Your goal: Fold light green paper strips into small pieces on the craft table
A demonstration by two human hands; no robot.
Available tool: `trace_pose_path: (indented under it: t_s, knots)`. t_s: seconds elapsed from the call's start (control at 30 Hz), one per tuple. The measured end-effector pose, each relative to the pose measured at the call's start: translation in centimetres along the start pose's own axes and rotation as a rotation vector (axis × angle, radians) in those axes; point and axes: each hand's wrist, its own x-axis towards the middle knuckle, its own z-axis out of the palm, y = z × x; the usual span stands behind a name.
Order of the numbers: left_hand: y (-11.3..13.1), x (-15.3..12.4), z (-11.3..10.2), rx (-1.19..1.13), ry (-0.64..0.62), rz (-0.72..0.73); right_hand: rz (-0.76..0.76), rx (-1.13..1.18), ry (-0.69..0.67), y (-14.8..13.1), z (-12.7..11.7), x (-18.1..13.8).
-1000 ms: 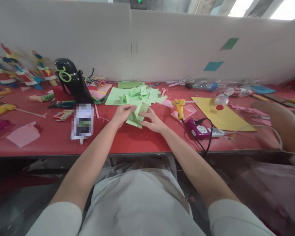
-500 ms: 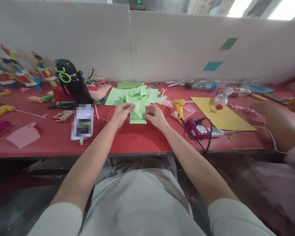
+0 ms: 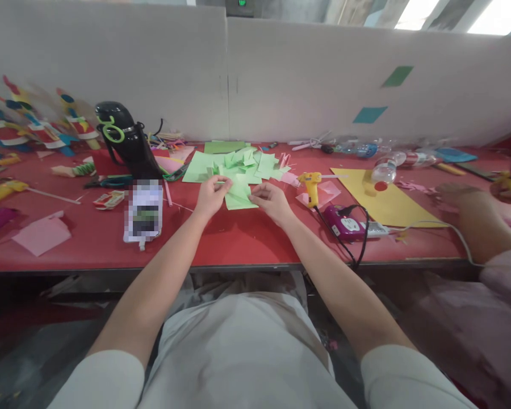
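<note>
A light green sheet of paper (image 3: 239,196) with creases in it is held between my two hands above the red table. My left hand (image 3: 213,196) pinches its left edge, thumb against fingers. On the opposite edge, my right hand (image 3: 272,201) grips the paper with fingertips closed. Just beyond lie more green paper pieces (image 3: 238,160), some folded and some flat, on larger green sheets. To the right of my right hand, a yellow hot glue gun (image 3: 310,187) stands by a pink paper sheet (image 3: 330,195).
A phone (image 3: 143,213) and a black bottle (image 3: 125,139) are on the left. Rightward are a purple power block (image 3: 344,223) with cables, a yellow sheet (image 3: 378,207) and plastic bottles (image 3: 383,170). Another person's arm (image 3: 477,218) reaches in at the far right. A white partition (image 3: 281,79) stands behind.
The green paper has tilted and its lower edge has risen slightly between my hands. The other person's arm at the right has shifted a little leftward.
</note>
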Motion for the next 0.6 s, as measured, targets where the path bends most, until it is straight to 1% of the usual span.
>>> trace_pose_path:
  t_s: [0.1,0.23,0.3,0.47,0.6]
  knots:
    - [0.21,-0.03,-0.03,-0.024,-0.009,-0.002,-0.009,0.007,-0.018,-0.06,0.01,0.00]
    - [0.36,0.05,-0.16,-0.042,-0.042,0.013,0.063,0.093,-0.072,-0.17,0.02,-0.07]
    - [0.33,0.08,-0.21,-0.046,-0.042,0.024,0.083,0.083,-0.086,-0.24,-0.03,-0.15]
    - [0.37,0.05,-0.16,-0.040,-0.021,0.055,0.049,-0.018,-0.095,-0.31,-0.22,-0.30]
    - [0.45,0.20,-0.17,-0.154,-0.065,0.054,0.075,0.047,-0.055,-0.31,-0.22,-0.29]
